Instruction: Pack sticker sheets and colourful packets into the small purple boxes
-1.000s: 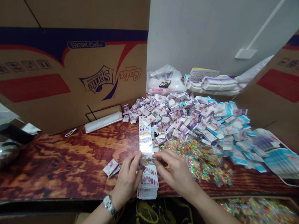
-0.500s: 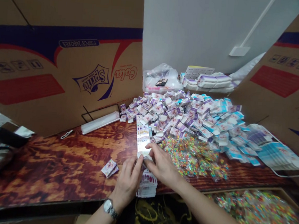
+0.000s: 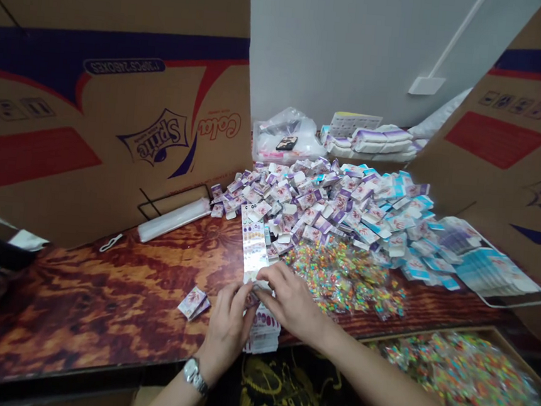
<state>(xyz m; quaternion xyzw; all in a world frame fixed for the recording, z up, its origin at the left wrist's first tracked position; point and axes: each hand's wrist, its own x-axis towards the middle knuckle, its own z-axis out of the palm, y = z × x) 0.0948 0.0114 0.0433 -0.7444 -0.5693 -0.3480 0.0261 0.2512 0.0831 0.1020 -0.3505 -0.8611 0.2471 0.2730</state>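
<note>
A long printed strip (image 3: 253,246) with rows of small coloured ovals lies on the table, its far end against the heap of small boxes. At its near end my left hand (image 3: 228,319) and my right hand (image 3: 292,303) meet, both with fingers closed on the strip's paper. The exact fold between the fingertips is hidden. Just below them, at the table's front edge, rests a stack of similar printed strips (image 3: 263,340). Two small white-and-purple boxes (image 3: 193,302) lie left of my left hand.
A big heap of small boxes (image 3: 318,198) covers the back. Small bags of coloured candy (image 3: 344,276) lie right of my hands, more in a carton (image 3: 466,372). Large cardboard boxes (image 3: 118,107) stand at both sides. A clear plastic roll (image 3: 174,220) lies left.
My fingers have drawn closer together over the strip's near end, curling its paper. The whole view has shifted slightly; the heap and the two small boxes look the same.
</note>
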